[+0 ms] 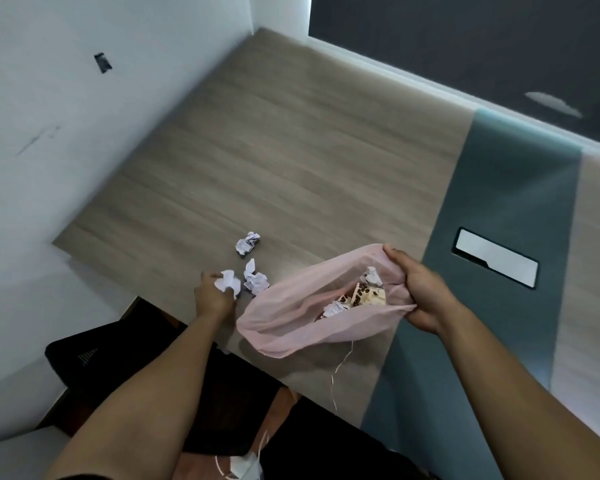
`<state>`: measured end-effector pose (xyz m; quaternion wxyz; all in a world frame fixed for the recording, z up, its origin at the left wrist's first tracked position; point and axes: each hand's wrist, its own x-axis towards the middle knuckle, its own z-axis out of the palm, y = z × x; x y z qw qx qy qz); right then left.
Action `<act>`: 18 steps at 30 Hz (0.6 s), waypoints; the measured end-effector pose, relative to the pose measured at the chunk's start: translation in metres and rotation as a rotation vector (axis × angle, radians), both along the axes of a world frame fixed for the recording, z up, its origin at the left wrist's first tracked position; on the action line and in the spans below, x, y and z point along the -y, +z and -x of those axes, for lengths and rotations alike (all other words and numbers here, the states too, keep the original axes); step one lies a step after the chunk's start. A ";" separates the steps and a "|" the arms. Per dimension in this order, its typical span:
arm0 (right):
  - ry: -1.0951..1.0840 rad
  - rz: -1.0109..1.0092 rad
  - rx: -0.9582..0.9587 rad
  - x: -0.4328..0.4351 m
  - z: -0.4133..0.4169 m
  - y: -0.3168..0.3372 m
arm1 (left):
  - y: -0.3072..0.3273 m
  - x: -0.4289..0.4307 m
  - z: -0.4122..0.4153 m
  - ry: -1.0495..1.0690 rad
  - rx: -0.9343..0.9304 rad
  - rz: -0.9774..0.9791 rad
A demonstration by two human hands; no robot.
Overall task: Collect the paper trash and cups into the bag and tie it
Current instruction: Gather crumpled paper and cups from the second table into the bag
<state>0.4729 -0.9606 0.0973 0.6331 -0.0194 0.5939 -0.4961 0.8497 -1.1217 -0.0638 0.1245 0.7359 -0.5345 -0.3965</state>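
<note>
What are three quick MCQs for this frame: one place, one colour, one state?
1. Where is the phone?
A. on the teal strip, right of the bag
B. inside the bag
C. against the left wall

2. What colour is the bag?
A. black
B. pink
C. green

3. What is the left hand doing?
A. lying flat
B. holding the phone
C. gripping a paper ball

Key:
1 A: the phone lies on the teal strip, beyond the right hand.
2 B: the bag's plastic is pale pink.
3 C: the fingers curl round a white paper ball.
</note>
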 end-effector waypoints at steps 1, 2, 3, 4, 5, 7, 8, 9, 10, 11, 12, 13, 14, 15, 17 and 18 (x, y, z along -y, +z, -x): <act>0.009 0.007 -0.011 0.000 -0.001 -0.001 | 0.015 0.005 0.005 0.113 -0.124 -0.004; 0.019 0.008 -0.012 -0.001 -0.003 0.001 | 0.033 0.009 0.011 0.226 -0.286 -0.008; 0.022 0.010 0.001 -0.001 -0.005 0.002 | 0.053 0.013 0.018 0.309 -0.475 -0.015; 0.007 0.001 0.007 0.000 -0.007 0.005 | 0.075 0.017 0.027 0.334 -0.697 -0.041; -0.022 -0.005 0.014 0.000 -0.008 0.005 | 0.097 0.017 0.034 0.298 -0.933 -0.092; -0.065 -0.017 0.008 0.001 -0.009 0.006 | 0.137 0.008 0.049 0.106 -1.231 -0.252; -0.076 -0.016 -0.003 0.001 -0.010 0.009 | 0.148 0.002 0.056 -0.022 -1.277 -0.358; -0.077 -0.014 -0.014 0.002 -0.012 0.013 | 0.156 -0.006 0.065 -0.148 -1.266 -0.466; -0.085 -0.013 -0.014 0.001 -0.011 0.014 | 0.162 -0.016 0.075 -0.270 -1.215 -0.563; -0.095 -0.023 -0.010 0.002 -0.011 0.016 | 0.165 -0.025 0.087 -0.398 -1.136 -0.632; -0.104 -0.022 0.003 0.002 -0.012 0.018 | 0.163 -0.033 0.099 -0.534 -1.030 -0.663; -0.105 -0.013 0.003 0.002 -0.012 0.022 | 0.158 -0.041 0.112 -0.654 -0.889 -0.639; -0.097 0.002 0.008 0.001 -0.011 0.021 | 0.150 -0.048 0.126 -0.715 -0.745 -0.573; -0.089 -0.018 -0.009 0.001 -0.010 0.021 | 0.137 -0.054 0.139 -0.715 -0.638 -0.492; -0.066 -0.018 -0.018 0.000 -0.008 0.025 | 0.115 -0.067 0.162 -0.610 -0.511 -0.355; -0.058 -0.018 -0.012 -0.002 -0.007 0.024 | 0.109 -0.071 0.171 -0.562 -0.437 -0.282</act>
